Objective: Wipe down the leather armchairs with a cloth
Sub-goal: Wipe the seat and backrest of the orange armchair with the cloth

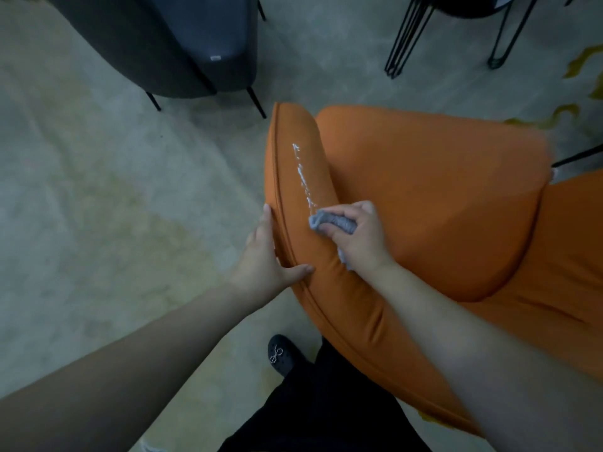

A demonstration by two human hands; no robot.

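Nearest the orange armchair (pixel 424 197), at its lower edge, stand the person's black trouser leg (pixel 326 406) and a black shoe (pixel 280 353) with a pale beaded bow, on the mottled grey-green floor (pixel 98 190). Up along the chair's left arm, the left hand (pixel 264 256) lies against the outer side, fingers straight and together pointing up the piped seam, thumb hooked over onto the padded top. Just right of it, on that same arm, the right hand (pixel 359 233) grips a bunched grey cloth (pixel 332 223), fingers curled over the wad and thumb tucked beneath it; a tail of the cloth shows under the wrist. The wad juts from the hand's left side and presses on the leather. From the cloth's leading edge a thin line of white foam (pixel 303 177) runs away along the armrest's length, toward its far rounded end. The armrest's long axis runs away from the person, leaning slightly left. Beyond the chair's far end stands a dark grey armchair (pixel 182 40) on thin black legs, and to its right black hairpin legs (pixel 404 37) of other furniture.
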